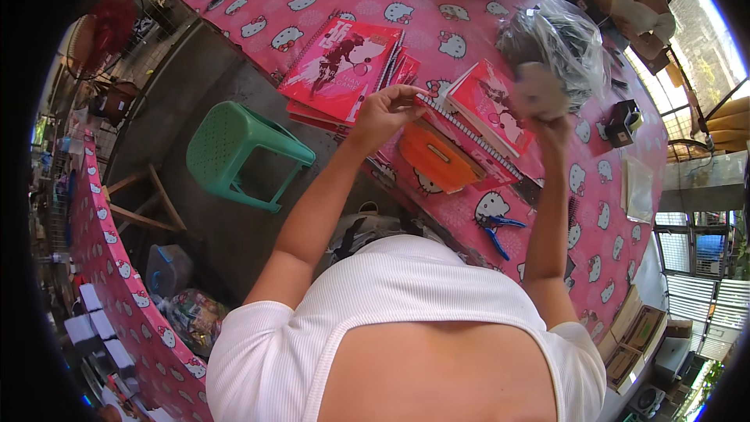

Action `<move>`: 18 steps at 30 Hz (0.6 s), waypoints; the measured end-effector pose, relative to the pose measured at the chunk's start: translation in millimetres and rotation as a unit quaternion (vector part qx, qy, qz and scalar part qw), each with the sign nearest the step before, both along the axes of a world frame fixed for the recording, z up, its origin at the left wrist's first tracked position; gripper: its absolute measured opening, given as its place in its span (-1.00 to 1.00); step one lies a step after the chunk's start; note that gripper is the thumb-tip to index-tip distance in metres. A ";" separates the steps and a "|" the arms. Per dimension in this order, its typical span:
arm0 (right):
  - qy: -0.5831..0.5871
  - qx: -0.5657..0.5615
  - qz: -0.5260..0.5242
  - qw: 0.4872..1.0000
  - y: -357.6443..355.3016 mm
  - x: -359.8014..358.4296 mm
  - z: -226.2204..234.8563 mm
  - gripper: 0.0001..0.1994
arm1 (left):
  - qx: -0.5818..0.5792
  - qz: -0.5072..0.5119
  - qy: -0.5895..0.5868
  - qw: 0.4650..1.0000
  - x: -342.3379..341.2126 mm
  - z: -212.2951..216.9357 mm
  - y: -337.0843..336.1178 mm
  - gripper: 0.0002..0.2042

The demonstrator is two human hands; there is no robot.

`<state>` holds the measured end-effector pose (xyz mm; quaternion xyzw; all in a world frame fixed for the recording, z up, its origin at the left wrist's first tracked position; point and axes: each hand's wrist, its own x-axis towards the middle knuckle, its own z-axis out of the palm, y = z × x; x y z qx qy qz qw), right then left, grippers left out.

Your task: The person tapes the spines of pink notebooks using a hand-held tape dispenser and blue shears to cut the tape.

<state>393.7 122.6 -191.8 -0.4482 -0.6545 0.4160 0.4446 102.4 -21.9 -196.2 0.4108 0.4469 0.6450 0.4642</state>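
Observation:
My left hand (pixel 387 116) is closed at the upper end of a red spiral notebook (pixel 512 172), its fingertips pinching the corner by the coil binding. Another red book (pixel 491 101) with a dark figure on its cover lies on top, just right of the coil. In my right hand (pixel 551 131) is a round grey-beige thing (pixel 539 92), raised above the table and too blurred to name. An orange slotted block (pixel 439 158) rests near the table edge, below the coil. Blue-handled pliers (pixel 500 233) lie nearer to me.
A stack of red spiral notebooks (pixel 340 70) stands at the left on the pink patterned table (pixel 453 47). Clear plastic wrapping (pixel 574 47) and a black tape dispenser (pixel 623 123) are on the right. A green stool (pixel 242 152) stands on the floor. Another person (pixel 637 4) is at the far right.

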 end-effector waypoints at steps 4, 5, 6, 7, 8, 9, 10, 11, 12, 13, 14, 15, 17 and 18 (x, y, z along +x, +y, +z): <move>-0.387 0.120 -0.303 0.862 22.0 117.9 -39.7 -0.57 | 0.096 -0.132 -0.037 0.986 -0.2 7.7 22.2 -0.81; -0.433 0.087 -0.282 0.852 23.9 150.7 -58.7 -0.54 | 0.121 -0.136 0.001 0.983 7.6 17.7 29.8 -0.82; -0.474 0.054 -0.254 0.841 22.2 168.0 -70.0 -0.52 | 0.146 -0.134 0.042 0.979 12.5 39.0 35.0 -0.82; -0.459 0.116 -0.257 0.842 14.2 159.3 -69.4 -0.51 | 0.167 -0.122 0.086 0.975 10.8 62.4 34.5 -0.83; -0.443 0.176 -0.261 0.839 1.0 145.6 -64.8 -0.50 | 0.211 -0.060 0.113 0.969 10.5 92.9 26.6 -0.84; -0.426 0.230 -0.265 0.833 -18.0 129.6 -57.2 -0.49 | 0.251 0.000 0.138 0.958 11.8 124.6 10.8 -0.84; -0.404 0.225 -0.209 0.862 -40.0 121.6 -48.9 -0.47 | 0.314 0.067 0.156 0.934 11.6 153.3 -2.6 -0.85; -0.379 0.216 -0.156 0.886 -63.5 115.3 -39.7 -0.46 | 0.372 0.129 0.170 0.903 13.6 167.3 -14.1 -0.86; -0.352 0.207 -0.107 0.907 -88.5 109.9 -37.7 -0.44 | 0.365 0.101 0.214 0.901 22.2 163.0 -26.5 -0.86; -0.329 0.148 -0.034 0.932 -116.1 96.3 -40.1 -0.42 | 0.357 0.086 0.266 0.891 29.8 164.2 -50.2 -0.84; -0.309 0.090 0.035 0.946 -144.2 85.3 -41.8 -0.41 | 0.353 0.069 0.311 0.880 34.6 159.5 -60.7 -0.83; -0.330 0.059 0.062 0.940 -170.1 73.3 -38.9 -0.41 | 0.315 0.009 0.364 0.877 38.6 138.9 -65.2 -0.81; -0.384 0.047 0.076 0.919 -201.7 62.4 -37.2 -0.41 | 0.236 -0.042 0.423 0.874 47.9 67.5 -64.7 -0.78; -0.418 0.063 0.060 0.904 -212.3 60.7 -40.4 -0.41 | 0.196 -0.036 0.429 0.881 53.4 40.0 -60.8 -0.79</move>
